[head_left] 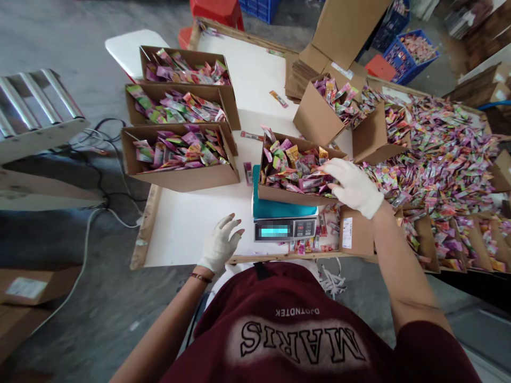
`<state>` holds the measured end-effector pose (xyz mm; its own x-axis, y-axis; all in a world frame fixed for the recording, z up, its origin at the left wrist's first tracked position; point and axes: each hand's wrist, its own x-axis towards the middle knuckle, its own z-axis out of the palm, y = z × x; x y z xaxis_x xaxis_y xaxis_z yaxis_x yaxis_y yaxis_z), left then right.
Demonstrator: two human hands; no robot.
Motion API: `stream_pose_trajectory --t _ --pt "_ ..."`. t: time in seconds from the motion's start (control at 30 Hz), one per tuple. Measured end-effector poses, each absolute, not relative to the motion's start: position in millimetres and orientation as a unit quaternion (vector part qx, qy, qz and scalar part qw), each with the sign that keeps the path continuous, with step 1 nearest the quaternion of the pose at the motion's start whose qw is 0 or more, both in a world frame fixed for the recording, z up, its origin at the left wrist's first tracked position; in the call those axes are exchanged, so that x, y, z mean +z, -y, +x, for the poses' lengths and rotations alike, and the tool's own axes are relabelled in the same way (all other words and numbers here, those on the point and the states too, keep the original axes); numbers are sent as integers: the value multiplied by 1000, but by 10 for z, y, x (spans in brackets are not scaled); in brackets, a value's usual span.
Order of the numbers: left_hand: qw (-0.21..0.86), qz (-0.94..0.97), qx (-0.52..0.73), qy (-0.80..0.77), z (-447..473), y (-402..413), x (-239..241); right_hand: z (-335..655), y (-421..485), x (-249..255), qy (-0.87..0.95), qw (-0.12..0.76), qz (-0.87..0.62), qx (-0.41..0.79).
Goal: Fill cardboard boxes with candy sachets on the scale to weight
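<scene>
On a digital scale (285, 229) with a teal top sits an open cardboard box (295, 194), filled with small colourful packets (297, 165). My right hand (353, 186), in a white glove, reaches over the box's right edge. Its fingers are apart, with the tips at the packets, and I see nothing gripped in them. Left of the scale, my left hand (219, 242), also gloved in white, is open over the near part of the white table (175, 223). A few loose packets (301, 246) lie under and beside the scale's right side.
Three packet-filled boxes (191, 180) stand in a row at the left. A large heap of packets (447, 143) covers the right side, with filled boxes (447, 244) along its near edge. Tilted boxes (319, 114) and flattened cardboard (297, 80) are behind the scale. A roller conveyor (40, 101) stands far left.
</scene>
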<state>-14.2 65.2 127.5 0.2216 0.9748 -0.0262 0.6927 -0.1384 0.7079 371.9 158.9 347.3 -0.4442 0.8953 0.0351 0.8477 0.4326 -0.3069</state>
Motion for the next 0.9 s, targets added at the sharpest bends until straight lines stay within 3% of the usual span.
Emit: stream_pose_trajectory --t 0.1,0.17,0.23,0.4,0.53,0.7,0.9 --pt "310 716 231 -581 -156 -605 1284 3558 -1809 3298 849 -29 -507 144" --pt "309 717 231 -581 -183 -578 1283 3500 -1911 3238 841 -43 -514 165" --pt "307 712 233 -587 -215 -553 1277 3490 -1941 3260 825 24 -535 180" --pt "318 681 241 -615 -258 -538 1294 3696 -1700 3619 745 289 -582 148" --pt "339 655 267 -621 -239 -728 1453 4107 -1458 3952 673 375 -635 47" --pt "280 691 332 -578 -166 -1264 2008 4522 -1344 4021 695 267 -664 -70" --pt "205 767 403 -455 196 -1748 2921 4166 -1369 3658 785 195 -583 73"
